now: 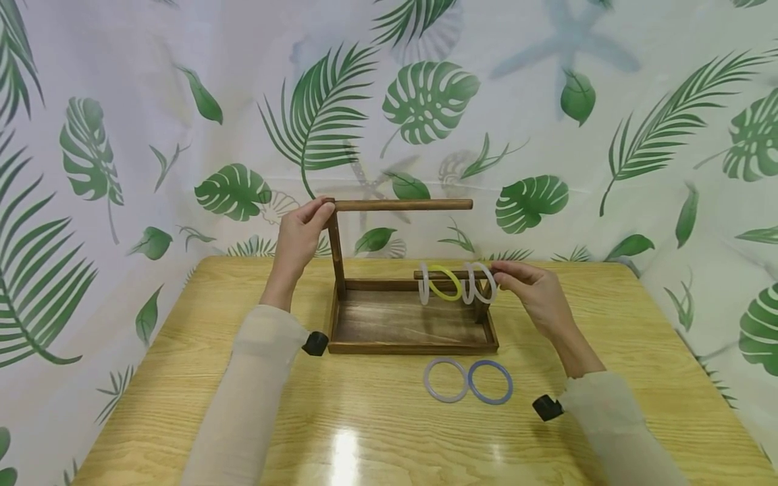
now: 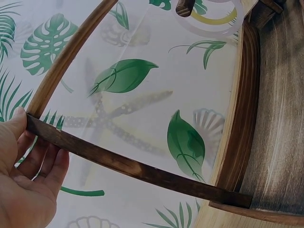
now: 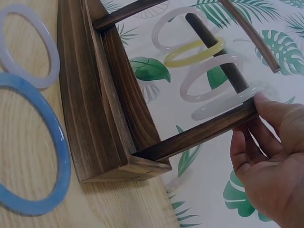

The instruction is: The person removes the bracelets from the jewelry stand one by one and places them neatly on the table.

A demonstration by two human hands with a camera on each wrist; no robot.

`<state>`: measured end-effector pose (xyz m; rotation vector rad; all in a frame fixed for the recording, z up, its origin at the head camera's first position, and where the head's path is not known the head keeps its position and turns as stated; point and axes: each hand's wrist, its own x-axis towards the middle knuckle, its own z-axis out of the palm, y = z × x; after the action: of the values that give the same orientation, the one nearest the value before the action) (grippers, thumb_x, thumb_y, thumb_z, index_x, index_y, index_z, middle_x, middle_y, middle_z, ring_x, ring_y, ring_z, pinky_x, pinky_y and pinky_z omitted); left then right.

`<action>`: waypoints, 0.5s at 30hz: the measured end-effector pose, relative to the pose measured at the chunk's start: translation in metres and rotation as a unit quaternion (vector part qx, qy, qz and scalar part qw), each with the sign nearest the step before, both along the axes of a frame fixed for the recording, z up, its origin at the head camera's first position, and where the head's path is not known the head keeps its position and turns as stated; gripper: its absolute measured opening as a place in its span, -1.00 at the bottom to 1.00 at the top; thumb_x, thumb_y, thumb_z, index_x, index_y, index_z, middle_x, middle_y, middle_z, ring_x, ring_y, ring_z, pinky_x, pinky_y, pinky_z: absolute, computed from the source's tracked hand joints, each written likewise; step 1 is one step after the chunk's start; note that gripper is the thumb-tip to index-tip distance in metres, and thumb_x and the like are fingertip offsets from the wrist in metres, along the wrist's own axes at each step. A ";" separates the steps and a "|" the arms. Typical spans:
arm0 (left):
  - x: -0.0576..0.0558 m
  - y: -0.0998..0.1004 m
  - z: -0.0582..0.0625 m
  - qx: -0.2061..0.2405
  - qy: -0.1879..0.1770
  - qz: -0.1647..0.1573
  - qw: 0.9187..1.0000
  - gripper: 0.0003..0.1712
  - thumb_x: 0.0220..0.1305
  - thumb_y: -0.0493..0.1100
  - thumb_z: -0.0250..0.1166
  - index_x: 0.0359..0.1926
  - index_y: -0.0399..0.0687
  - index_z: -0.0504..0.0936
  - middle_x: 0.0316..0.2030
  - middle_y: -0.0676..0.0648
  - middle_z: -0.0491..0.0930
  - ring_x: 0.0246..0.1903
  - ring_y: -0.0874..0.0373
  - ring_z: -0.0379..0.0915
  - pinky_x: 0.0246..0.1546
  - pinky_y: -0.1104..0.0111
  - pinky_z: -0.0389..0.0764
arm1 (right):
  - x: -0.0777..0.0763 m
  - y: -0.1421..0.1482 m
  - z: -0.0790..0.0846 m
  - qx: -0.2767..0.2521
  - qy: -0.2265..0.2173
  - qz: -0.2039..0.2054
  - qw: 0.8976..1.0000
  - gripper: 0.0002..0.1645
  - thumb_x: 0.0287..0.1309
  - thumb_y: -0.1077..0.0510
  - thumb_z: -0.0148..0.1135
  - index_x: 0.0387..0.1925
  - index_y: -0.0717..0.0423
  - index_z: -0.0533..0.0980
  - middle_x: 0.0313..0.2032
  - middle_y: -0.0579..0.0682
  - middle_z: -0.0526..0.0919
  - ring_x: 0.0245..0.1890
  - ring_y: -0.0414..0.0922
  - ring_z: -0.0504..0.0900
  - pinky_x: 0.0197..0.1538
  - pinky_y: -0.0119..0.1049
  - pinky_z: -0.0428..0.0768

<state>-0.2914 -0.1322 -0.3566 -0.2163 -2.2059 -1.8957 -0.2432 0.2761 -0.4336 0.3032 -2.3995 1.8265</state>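
Observation:
My left hand (image 1: pixel 298 236) grips the top of the tall post (image 2: pixel 137 168) of a brown wooden bangle stand, where the upper rod (image 1: pixel 404 204) joins. At the other end, my right hand (image 1: pixel 537 297) pinches the top of the short post (image 3: pixel 204 130) between thumb and fingers. From that post the lower rod (image 3: pixel 209 35) points inward, carrying a yellow bangle (image 3: pixel 187 63) and several pale ones. A whitish bangle (image 3: pixel 213 108) hangs closest to my right fingertips. No bangle hangs on the upper rod.
In front of the stand's tray (image 1: pixel 413 349), a pale lilac bangle (image 3: pixel 53 52) and a blue bangle (image 3: pixel 64 156) lie side by side on the wooden table (image 1: pixel 200 378). A leaf-patterned cloth (image 1: pixel 243 101) hangs behind the table.

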 end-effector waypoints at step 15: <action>0.001 0.000 0.004 -0.041 -0.004 0.033 0.999 -0.48 0.53 0.03 0.25 0.33 -0.17 0.60 0.24 -0.20 0.61 0.18 -0.07 0.59 0.17 0.21 0.59 | -0.001 0.004 -0.001 0.012 0.022 0.017 1.000 -0.52 0.44 0.07 0.29 0.21 0.33 0.59 -0.01 -0.24 0.73 -0.03 -0.30 0.67 0.01 -0.47 0.61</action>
<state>-0.2901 -0.1320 -0.3530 -0.1487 -2.2687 -1.7778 -0.2437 0.2803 -0.4347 0.3855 -2.4019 1.7867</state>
